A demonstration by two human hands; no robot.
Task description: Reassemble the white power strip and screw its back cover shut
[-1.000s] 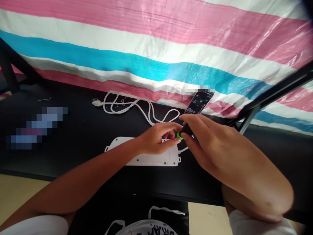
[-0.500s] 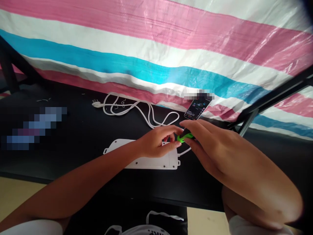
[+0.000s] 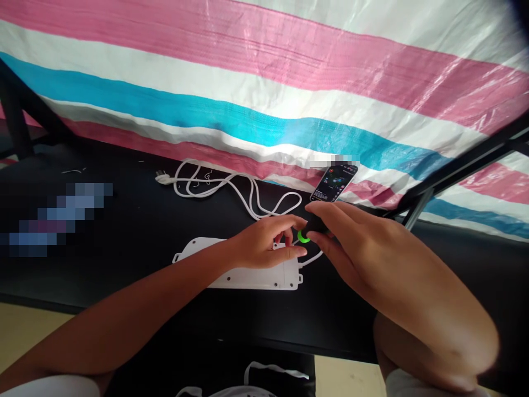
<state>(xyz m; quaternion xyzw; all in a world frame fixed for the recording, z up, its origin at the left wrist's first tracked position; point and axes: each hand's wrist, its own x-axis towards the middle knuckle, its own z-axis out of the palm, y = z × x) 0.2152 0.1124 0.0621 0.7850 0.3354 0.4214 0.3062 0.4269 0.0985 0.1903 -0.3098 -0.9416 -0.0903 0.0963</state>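
The right hand (image 3: pixel 363 251) partly hides the black-and-green object (image 3: pixel 316 223) — text (image 3: pixel 321 194) on the phone (image 3: pixel 335 181) is illegibly small.

Power strip (image 3: pixel 254 277), cord (image 3: pixel 261 218) on table (image 3: pixel 136 226)

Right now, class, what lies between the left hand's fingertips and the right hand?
In the head view: a black-and-green object, gripped by the right hand. The left hand has its thumb apart; whether its index finger touches is unclear.

A white power strip (image 3: pixel 256 278) lies flat on the black table (image 3: pixel 248 320), dark round spots on its upper face. A black-and-green tool (image 3: pixel 316 223), partly hidden, sits in the right hand (image 3: pixel 355 245).
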